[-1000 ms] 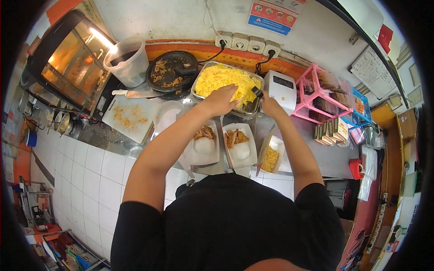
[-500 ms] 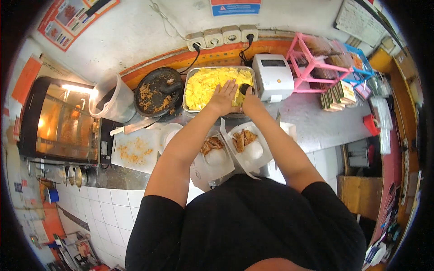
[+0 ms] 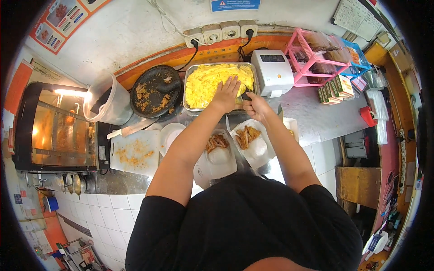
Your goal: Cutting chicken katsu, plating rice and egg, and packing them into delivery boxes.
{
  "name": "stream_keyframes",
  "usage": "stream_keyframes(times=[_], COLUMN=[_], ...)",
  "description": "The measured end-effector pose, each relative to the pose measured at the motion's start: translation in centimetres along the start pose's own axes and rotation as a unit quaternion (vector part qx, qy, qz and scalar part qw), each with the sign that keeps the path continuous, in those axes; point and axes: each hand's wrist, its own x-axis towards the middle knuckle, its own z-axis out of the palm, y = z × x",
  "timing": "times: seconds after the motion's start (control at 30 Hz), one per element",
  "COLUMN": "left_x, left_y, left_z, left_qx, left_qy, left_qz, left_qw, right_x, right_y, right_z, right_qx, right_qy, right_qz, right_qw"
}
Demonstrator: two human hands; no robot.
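Observation:
A rectangular metal tray (image 3: 186, 106) heaped with yellow, scrambled-egg-like food (image 3: 210, 81) stands at the back of the counter. My left hand (image 3: 224, 95) lies flat on the right part of that food, fingers stretched out. Beside it, at the tray's front right corner, my right hand (image 3: 257, 107) is closed round a black-handled utensil (image 3: 246, 95); its working end is down in the food, so I cannot tell its exact kind. Nearer me, between and below my forearms, two open takeaway boxes (image 3: 229, 169) hold white rice (image 3: 257, 147) and browned fried meat (image 3: 247, 136).
Left of the tray are a black stone mortar (image 3: 138, 106) with pestle, a clear bucket (image 3: 120, 108), a knife (image 3: 131, 128), a crumb-covered white board (image 3: 122, 162) and a lit display cabinet (image 3: 63, 128). A white printer (image 3: 273, 74) and pink rack (image 3: 316, 61) stand to the right.
My right hand has turned and come slightly down and right, with the utensil tilted differently in it. The left hand stays flat on the yellow food. The whole view has shifted a little.

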Motion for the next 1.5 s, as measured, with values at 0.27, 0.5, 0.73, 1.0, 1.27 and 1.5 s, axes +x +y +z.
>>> stream_keyframes(times=[0.27, 0.5, 0.73, 1.0, 1.27, 1.5], left_x=[-0.6, -1.4, -2.4, -6.4, -10.9, -16.0], left_y=[0.4, 0.8, 1.3, 1.0, 2.4, 4.2], left_z=[-0.9, -0.1, -2.7, -4.4, -3.8, -4.3], left_qx=[-0.059, -0.066, -0.172, -0.256, -0.346, -0.423], left_qy=[0.071, 0.058, 0.074, 0.193, 0.293, 0.361], left_qz=[0.007, 0.036, -0.027, -0.084, -0.118, -0.146], left_qw=[0.996, 0.996, 0.982, 0.943, 0.884, 0.818], right_x=[-1.9, -1.1, -1.4, -3.8, -6.6, -11.4], right_y=[-0.3, -0.2, -0.3, -0.5, -0.5, 2.8], right_z=[-0.6, 0.5, -2.0, -3.3, -6.1, -9.4], right_qx=[-0.034, -0.082, 0.043, 0.006, -0.005, -0.154], right_qy=[0.06, 0.051, 0.009, 0.006, -0.1, -0.085], right_qz=[-0.029, -0.1, -0.044, -0.055, 0.053, 0.231], right_qw=[0.997, 0.99, 0.998, 0.998, 0.994, 0.957])
